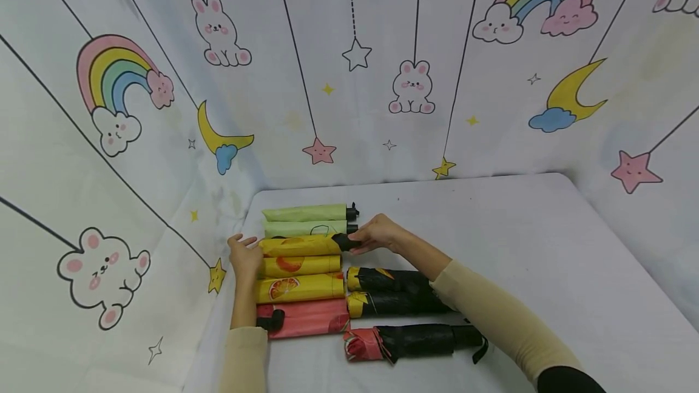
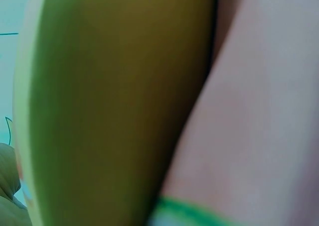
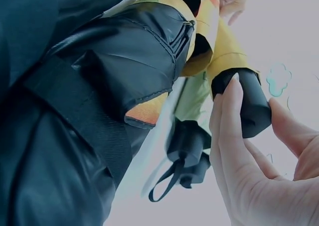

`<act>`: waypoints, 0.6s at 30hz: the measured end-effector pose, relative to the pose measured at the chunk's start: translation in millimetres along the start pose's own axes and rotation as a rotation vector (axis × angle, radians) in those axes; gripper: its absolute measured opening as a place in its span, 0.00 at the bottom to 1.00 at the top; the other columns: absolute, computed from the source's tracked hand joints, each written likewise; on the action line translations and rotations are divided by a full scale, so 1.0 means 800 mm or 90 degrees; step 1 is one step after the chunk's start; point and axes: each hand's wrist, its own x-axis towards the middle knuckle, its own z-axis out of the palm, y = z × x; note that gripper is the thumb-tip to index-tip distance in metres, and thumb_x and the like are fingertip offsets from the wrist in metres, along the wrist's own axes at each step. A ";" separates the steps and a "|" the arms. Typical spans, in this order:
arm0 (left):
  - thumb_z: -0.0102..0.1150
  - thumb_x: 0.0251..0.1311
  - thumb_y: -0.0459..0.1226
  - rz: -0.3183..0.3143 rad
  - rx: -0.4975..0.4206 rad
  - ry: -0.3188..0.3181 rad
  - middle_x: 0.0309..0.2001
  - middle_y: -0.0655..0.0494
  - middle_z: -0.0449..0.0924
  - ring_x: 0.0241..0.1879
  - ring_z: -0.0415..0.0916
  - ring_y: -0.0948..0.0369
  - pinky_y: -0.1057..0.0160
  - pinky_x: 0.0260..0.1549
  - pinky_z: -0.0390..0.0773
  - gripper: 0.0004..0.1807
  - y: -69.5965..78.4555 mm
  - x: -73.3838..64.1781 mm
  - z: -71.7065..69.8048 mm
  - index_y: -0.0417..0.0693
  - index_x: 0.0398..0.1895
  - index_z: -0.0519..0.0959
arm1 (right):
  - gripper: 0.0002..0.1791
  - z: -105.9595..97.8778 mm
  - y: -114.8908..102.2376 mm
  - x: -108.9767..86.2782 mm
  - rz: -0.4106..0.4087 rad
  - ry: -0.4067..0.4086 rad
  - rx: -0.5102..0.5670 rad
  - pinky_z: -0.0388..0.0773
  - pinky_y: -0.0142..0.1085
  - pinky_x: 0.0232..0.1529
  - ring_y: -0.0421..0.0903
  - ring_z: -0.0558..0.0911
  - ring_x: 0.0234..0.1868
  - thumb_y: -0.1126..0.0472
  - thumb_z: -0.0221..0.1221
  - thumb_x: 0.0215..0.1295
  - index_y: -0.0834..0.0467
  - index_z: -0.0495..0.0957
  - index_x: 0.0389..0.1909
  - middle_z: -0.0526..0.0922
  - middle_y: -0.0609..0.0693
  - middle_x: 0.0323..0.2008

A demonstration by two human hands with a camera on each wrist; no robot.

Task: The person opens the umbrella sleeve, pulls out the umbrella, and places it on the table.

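Note:
My right hand (image 1: 377, 234) pinches the black handle (image 3: 244, 101) of a folded umbrella in a yellow sleeve (image 1: 300, 245), thumb on one side and fingers on the other. At that umbrella's left end my left hand (image 1: 244, 253) touches the sleeve with its fingers extended. Directly below lie two more yellow-sleeved umbrellas, the nearer one (image 1: 300, 288) printed with an orange slice. Two light green umbrellas (image 1: 306, 212) lie just beyond, their black handles (image 3: 184, 144) pointing right. Blurred yellow fabric (image 2: 114, 106) fills much of the left wrist view.
Below the yellow row lies a red-pink umbrella (image 1: 311, 319). To its right are two black umbrellas with yellow ends (image 1: 357, 304) under my right forearm, and a black one with a red end (image 1: 415, 342). A white cloth printed with rabbits and rainbows (image 1: 360, 126) encloses the white table (image 1: 524, 229).

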 end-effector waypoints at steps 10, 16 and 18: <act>0.46 0.67 0.25 -0.006 0.007 0.006 0.66 0.35 0.75 0.64 0.76 0.39 0.67 0.21 0.66 0.37 -0.001 -0.001 -0.001 0.35 0.79 0.48 | 0.27 -0.012 0.001 -0.012 -0.011 0.006 0.004 0.81 0.57 0.55 0.59 0.91 0.41 0.67 0.70 0.66 0.80 0.76 0.58 0.87 0.69 0.45; 0.46 0.67 0.25 -0.001 0.015 0.015 0.65 0.35 0.75 0.63 0.77 0.39 0.68 0.21 0.66 0.37 -0.001 -0.002 -0.003 0.34 0.79 0.49 | 0.20 -0.020 0.000 -0.016 -0.011 0.008 -0.003 0.81 0.57 0.55 0.59 0.91 0.41 0.67 0.69 0.67 0.78 0.80 0.53 0.88 0.68 0.43; 0.46 0.67 0.25 0.001 0.018 0.017 0.66 0.34 0.75 0.63 0.77 0.39 0.68 0.22 0.67 0.37 -0.001 -0.003 -0.004 0.34 0.79 0.49 | 0.19 -0.021 -0.001 -0.017 -0.010 0.009 -0.002 0.81 0.57 0.55 0.58 0.91 0.40 0.67 0.69 0.67 0.78 0.81 0.52 0.88 0.68 0.42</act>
